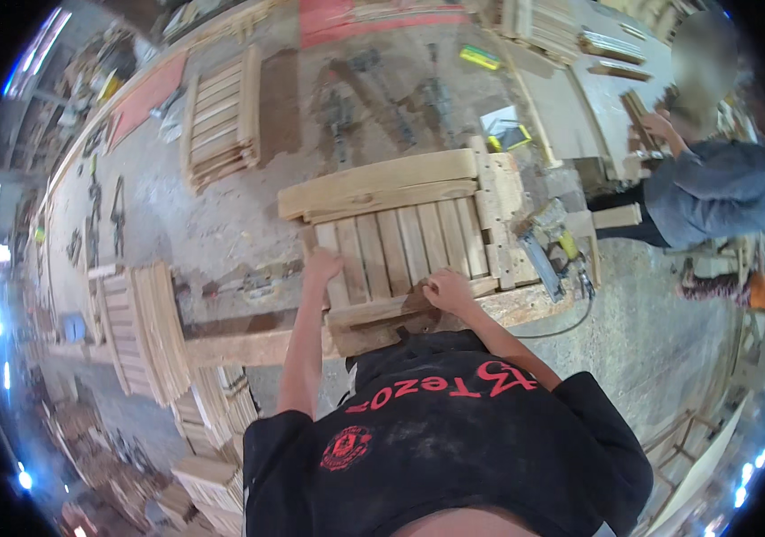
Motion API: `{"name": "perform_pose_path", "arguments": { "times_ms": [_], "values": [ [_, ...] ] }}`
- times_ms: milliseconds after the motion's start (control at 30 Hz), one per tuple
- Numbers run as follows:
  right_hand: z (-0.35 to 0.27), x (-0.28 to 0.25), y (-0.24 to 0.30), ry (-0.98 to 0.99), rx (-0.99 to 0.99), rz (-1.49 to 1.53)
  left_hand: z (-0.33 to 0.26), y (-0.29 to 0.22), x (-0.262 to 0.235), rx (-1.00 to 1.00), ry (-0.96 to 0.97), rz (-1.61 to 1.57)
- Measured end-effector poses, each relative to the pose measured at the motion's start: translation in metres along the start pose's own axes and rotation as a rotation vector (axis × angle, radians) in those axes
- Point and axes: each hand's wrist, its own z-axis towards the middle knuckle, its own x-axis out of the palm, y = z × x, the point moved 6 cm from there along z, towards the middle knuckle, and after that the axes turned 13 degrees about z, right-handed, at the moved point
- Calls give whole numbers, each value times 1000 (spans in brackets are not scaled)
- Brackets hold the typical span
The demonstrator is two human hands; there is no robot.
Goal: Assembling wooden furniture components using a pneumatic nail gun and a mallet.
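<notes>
In front of me on the workbench lies a slatted wooden panel (393,254), its pale and darker slats running away from me between two rails. My left hand (323,268) is closed on the panel's left edge, near the end slat. Curled over the near rail, toward its right part, is my right hand (448,291), its fingertips partly hidden. Wide wooden boards (382,185) lie along the panel's far side. At the right end, a wooden block with holes (500,215) stands against it. A nail gun (540,259) with a hose rests just right of that block.
Several clamps (338,116) lie on the far bench. Stacks of slatted panels stand at far left (224,116) and near left (143,331). A yellow-and-black tape measure (510,138) sits beyond the block. A person in a grey top (714,192) works at right, handling wood.
</notes>
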Motion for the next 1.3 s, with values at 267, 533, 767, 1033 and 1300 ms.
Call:
{"name": "perform_pose_path", "arguments": {
  "times_ms": [267,533,767,1033,1300],
  "values": [
    [-25,12,-33,-188,71,-100,-74,26,-5,-224,-290,-251],
    [-18,9,-27,-174,95,-178,-58,25,38,-271,-285,-392],
    [-17,13,-25,-197,102,-174,-58,30,30,24,-97,-319],
    [-11,15,-11,-201,92,-240,-65,17,17,23,-345,-283],
    [-27,35,-18,-330,293,-477,-58,210,-41,-414,-749,-451]
  ]
}}
